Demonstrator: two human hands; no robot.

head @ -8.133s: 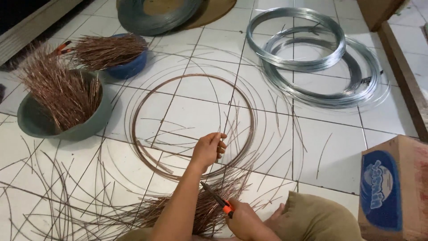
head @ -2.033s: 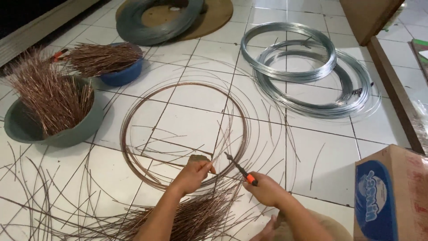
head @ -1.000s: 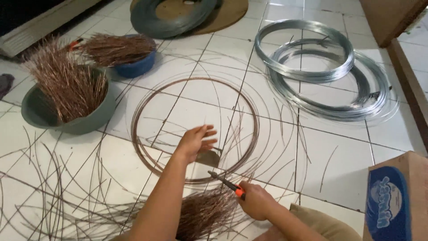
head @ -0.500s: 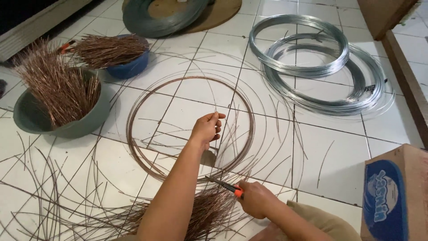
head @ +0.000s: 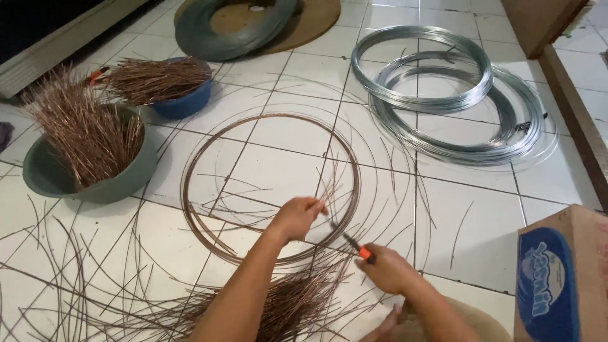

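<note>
While the big copper-coloured wire coil (head: 271, 190) lies flat on the white tiled floor (head: 481, 215), cutting goes best with the strand pulled taut and the blades square across it. Left hand (head: 296, 217) is clenched, pinching thin wire strands (head: 326, 193) at the coil's near edge. Right hand (head: 386, 269) grasps orange-handled cutters (head: 351, 242), tips just beside those strands.

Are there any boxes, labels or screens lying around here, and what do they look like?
Cardboard box: at the lower right on the white tiled floor, right of the person's hands; brown, with a blue panel bearing white lettering on its near side.
No other packages, signs or screens show.
</note>
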